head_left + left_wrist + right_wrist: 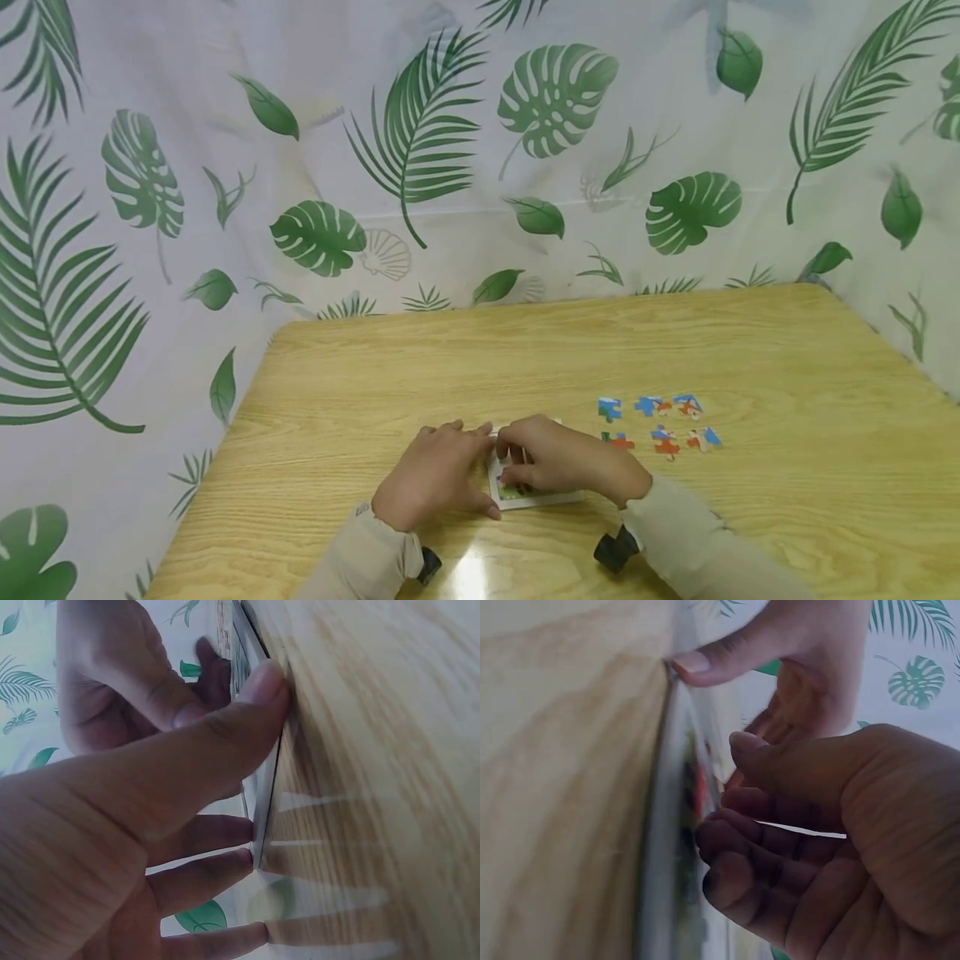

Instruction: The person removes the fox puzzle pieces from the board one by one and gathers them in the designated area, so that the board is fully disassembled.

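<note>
A white-framed jigsaw board (542, 502) lies flat on the table, with part of a printed picture showing inside the frame. My left hand (442, 473) is at the board's left side. In the left wrist view its thumb (262, 682) rests on the board's near edge, and two other fingertips touch the far end. Over the board is my right hand (558, 457), its fingers bent downward. The right wrist view shows a gap between its thumb (748, 746) and bent fingers, with no piece visible there. The right hand covers much of the picture.
Several loose jigsaw pieces lie in two rows right of the board, among them a blue and green piece (610, 408) and a red one (664, 443). The wooden table (360, 383) meets a leaf-print cloth (465, 167) at the back and sides.
</note>
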`<action>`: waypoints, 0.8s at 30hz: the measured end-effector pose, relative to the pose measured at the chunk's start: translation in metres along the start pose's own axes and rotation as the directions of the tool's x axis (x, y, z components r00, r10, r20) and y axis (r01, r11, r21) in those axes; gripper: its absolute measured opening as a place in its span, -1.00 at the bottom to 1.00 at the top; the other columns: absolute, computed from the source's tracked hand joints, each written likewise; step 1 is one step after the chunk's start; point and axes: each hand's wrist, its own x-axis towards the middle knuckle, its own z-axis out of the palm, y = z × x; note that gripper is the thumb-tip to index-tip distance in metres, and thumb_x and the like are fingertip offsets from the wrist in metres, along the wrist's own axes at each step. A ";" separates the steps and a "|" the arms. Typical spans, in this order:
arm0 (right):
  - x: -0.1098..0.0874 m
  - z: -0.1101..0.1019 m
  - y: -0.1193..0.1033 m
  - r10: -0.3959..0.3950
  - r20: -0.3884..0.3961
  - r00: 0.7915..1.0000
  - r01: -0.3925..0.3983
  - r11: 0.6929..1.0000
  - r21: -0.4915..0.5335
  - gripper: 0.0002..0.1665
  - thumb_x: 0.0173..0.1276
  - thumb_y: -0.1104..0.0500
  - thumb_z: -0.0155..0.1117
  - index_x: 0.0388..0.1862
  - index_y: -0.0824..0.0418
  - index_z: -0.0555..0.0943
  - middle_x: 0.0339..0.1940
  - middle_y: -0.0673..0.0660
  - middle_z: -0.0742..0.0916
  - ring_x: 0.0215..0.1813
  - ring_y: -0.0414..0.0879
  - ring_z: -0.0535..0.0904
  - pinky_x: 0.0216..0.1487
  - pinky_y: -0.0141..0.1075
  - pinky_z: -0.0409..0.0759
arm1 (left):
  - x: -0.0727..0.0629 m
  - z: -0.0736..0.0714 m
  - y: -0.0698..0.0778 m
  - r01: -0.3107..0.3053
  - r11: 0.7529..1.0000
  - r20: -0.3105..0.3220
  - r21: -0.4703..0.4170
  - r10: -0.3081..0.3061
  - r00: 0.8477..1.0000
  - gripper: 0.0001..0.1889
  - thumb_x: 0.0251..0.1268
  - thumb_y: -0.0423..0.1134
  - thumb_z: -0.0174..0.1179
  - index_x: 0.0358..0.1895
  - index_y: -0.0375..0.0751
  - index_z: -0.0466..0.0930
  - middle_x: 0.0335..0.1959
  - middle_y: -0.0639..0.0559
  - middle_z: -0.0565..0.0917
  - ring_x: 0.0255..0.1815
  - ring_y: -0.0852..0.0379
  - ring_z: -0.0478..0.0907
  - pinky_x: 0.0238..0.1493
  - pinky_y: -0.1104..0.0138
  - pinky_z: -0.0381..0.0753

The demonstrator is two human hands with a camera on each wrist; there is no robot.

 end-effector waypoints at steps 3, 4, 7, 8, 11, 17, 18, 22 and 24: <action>0.001 0.005 -0.001 0.011 -0.002 1.000 -0.011 1.000 0.012 -0.86 0.43 0.21 0.43 -0.18 0.26 0.66 -0.48 -0.10 0.60 -0.48 -0.33 0.45 -0.42 -0.39 0.50 | -0.001 0.000 0.000 0.000 1.000 -0.004 0.007 0.000 1.000 -0.07 -0.09 0.29 0.58 0.43 0.02 0.55 0.45 0.01 0.51 0.40 -0.29 0.46 0.29 -0.22 0.46; 0.001 0.006 -0.001 0.015 -0.006 1.000 -0.014 1.000 0.012 -0.87 0.42 0.22 0.43 -0.20 0.25 0.65 -0.49 -0.10 0.60 -0.48 -0.33 0.44 -0.42 -0.39 0.50 | -0.001 0.000 0.000 -0.001 1.000 -0.006 0.011 0.001 1.000 -0.07 -0.09 0.29 0.58 0.43 0.02 0.55 0.45 0.01 0.52 0.40 -0.29 0.46 0.29 -0.20 0.47; 0.000 0.008 -0.001 0.023 -0.020 1.000 -0.023 1.000 0.003 -0.86 0.41 0.23 0.45 -0.26 0.21 0.62 -0.51 -0.11 0.57 -0.49 -0.33 0.42 -0.44 -0.39 0.47 | -0.001 0.001 0.000 -0.003 1.000 -0.009 0.024 0.003 1.000 -0.07 -0.07 0.29 0.56 0.44 0.03 0.54 0.45 0.01 0.51 0.41 -0.27 0.45 0.29 -0.17 0.48; 0.000 0.008 -0.001 0.024 -0.024 0.999 -0.024 1.000 0.000 -0.85 0.40 0.24 0.45 -0.28 0.20 0.61 -0.51 -0.11 0.57 -0.49 -0.33 0.42 -0.44 -0.40 0.46 | 0.000 0.002 0.000 -0.001 1.000 -0.009 0.026 0.002 1.000 -0.07 -0.06 0.29 0.56 0.44 0.03 0.54 0.46 0.01 0.50 0.42 -0.28 0.45 0.29 -0.16 0.48; -0.001 0.009 -0.002 0.038 -0.030 0.999 -0.038 0.999 -0.010 -0.81 0.38 0.24 0.47 -0.32 0.17 0.58 -0.51 -0.11 0.55 -0.48 -0.32 0.40 -0.43 -0.39 0.43 | 0.000 0.002 0.000 0.005 1.000 -0.007 0.026 -0.005 1.000 -0.07 -0.07 0.29 0.56 0.44 0.02 0.54 0.47 0.00 0.49 0.42 -0.29 0.44 0.29 -0.16 0.48; -0.004 0.012 -0.007 0.075 -0.046 0.996 -0.077 0.996 -0.042 -0.77 0.35 0.24 0.49 -0.31 0.17 0.55 -0.44 -0.07 0.55 -0.41 -0.27 0.39 -0.37 -0.35 0.44 | 0.000 0.002 0.001 0.011 1.000 -0.006 0.005 -0.011 1.000 -0.08 -0.08 0.26 0.58 0.43 -0.01 0.55 0.47 -0.01 0.48 0.42 -0.30 0.44 0.30 -0.17 0.48; -0.005 0.012 -0.008 0.081 -0.043 0.996 -0.083 0.995 -0.049 -0.77 0.35 0.24 0.49 -0.29 0.17 0.54 -0.42 -0.05 0.55 -0.39 -0.26 0.39 -0.35 -0.35 0.44 | 0.000 0.001 0.002 0.011 1.000 -0.007 0.005 -0.011 1.000 -0.08 -0.08 0.26 0.58 0.43 -0.01 0.55 0.47 -0.01 0.48 0.42 -0.30 0.43 0.29 -0.17 0.48; -0.006 0.013 -0.011 0.096 -0.034 0.995 -0.098 0.992 -0.075 -0.72 0.35 0.23 0.50 -0.25 0.16 0.50 -0.35 0.00 0.53 -0.34 -0.22 0.39 -0.33 -0.35 0.42 | 0.000 0.001 0.003 0.022 1.000 -0.008 0.001 -0.022 1.000 -0.07 -0.09 0.25 0.59 0.43 -0.02 0.55 0.47 -0.02 0.49 0.44 -0.30 0.42 0.29 -0.18 0.48; -0.007 0.014 -0.011 0.100 -0.031 0.995 -0.102 0.992 -0.079 -0.70 0.35 0.22 0.50 -0.24 0.16 0.48 -0.33 0.01 0.51 -0.33 -0.21 0.38 -0.32 -0.35 0.41 | -0.001 0.001 0.003 0.029 1.000 -0.007 -0.003 -0.030 1.000 -0.06 -0.09 0.25 0.60 0.43 -0.03 0.55 0.47 -0.02 0.48 0.45 -0.29 0.41 0.29 -0.19 0.48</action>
